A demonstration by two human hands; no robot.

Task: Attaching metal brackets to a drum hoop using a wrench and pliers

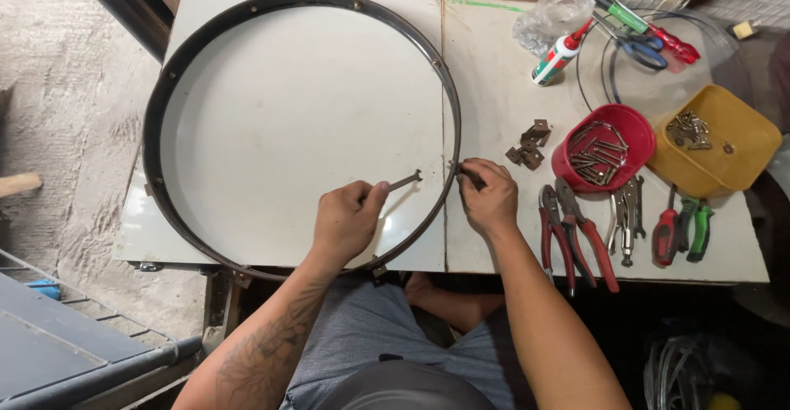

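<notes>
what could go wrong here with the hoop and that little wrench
1. The large black metal hoop overhangs the near edge of the white table, so pushing at the rim might shift it.
2. The left hand holds the small metal wrench by its end only; it may slip.
3. The right hand pinches at the rim; its fingertips might get nipped.

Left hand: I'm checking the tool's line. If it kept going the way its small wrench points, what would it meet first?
The left hand aims its wrench right toward the black hoop's inner wall, where the right hand pinches the rim; the hoop likely comes first.
</notes>
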